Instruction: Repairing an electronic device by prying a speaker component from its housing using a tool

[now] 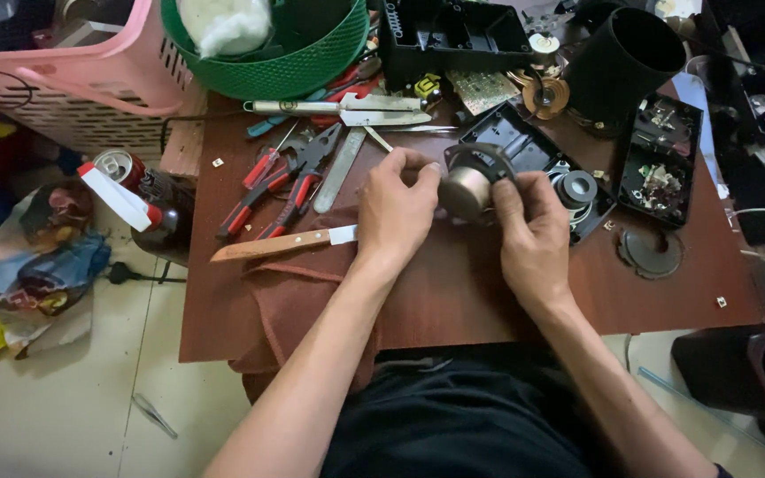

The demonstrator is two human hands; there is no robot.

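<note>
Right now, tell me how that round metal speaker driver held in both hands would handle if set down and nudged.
The round metal speaker driver probably feels heavy for its size, given its thick metal magnet end. Both hands, left and right, grip it, which hints at weight or awkward shape. Being round, it may roll if laid sideways on the brown wooden table.

- The speaker part (pixel 469 188) you hold has a dull silver-grey magnet and a black frame.
- Your table (pixel 453 301) is dark reddish-brown wood grain.
- The cloth (pixel 298 296) over its near edge is rusty brown.
- The knife (pixel 281 245) has a light wooden handle and a pale blade.
- The pliers (pixel 263 190) have red and black grips.
- At the far left corner, the bowl-shaped basket (pixel 267 66) is green and the crate (pixel 73 75) is pink.
- The tube (pixel 622 62) at the far edge is matte black.
- The coil (pixel 544 96) is copper-orange.
</note>
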